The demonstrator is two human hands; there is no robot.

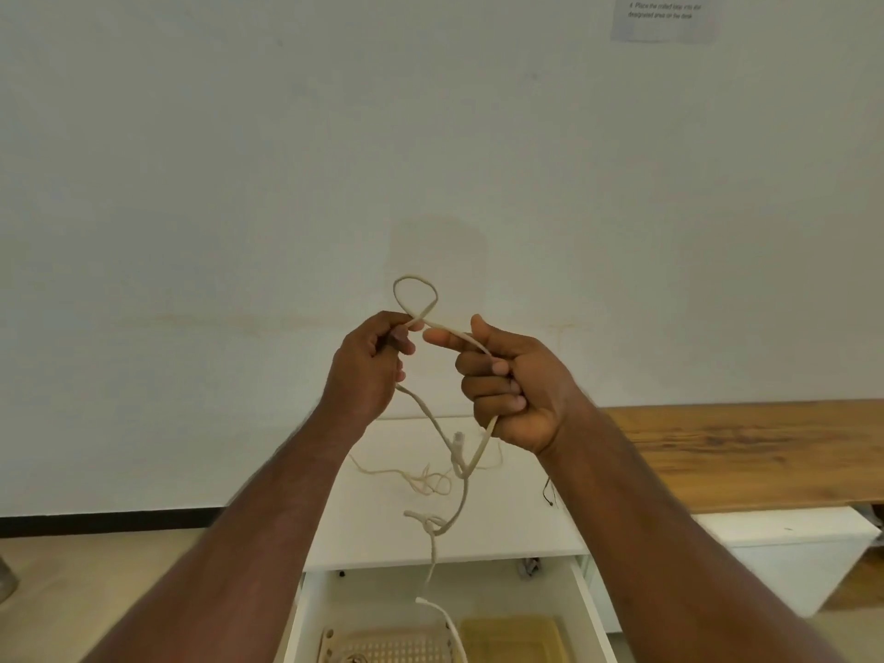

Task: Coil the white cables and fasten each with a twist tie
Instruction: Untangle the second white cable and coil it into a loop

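Note:
I hold a white cable [415, 295] up in front of the wall with both hands. My left hand [368, 370] pinches it at the base of a small loop that stands above my fingers. My right hand [512, 380] is closed around the cable, which runs over my index finger and through my fist. Below both hands the cable hangs down, crosses itself in a loose knot [433, 521] and ends near the open drawer. More thin white cable [430, 480] lies tangled on the white cabinet top. No twist tie is visible.
A white cabinet [382, 533] stands below with its drawer [586, 610] pulled open, holding a perforated beige basket [382, 646] and a yellow tray [512, 636]. A wooden bench top [746, 452] runs to the right. A paper sheet [665, 14] hangs on the wall.

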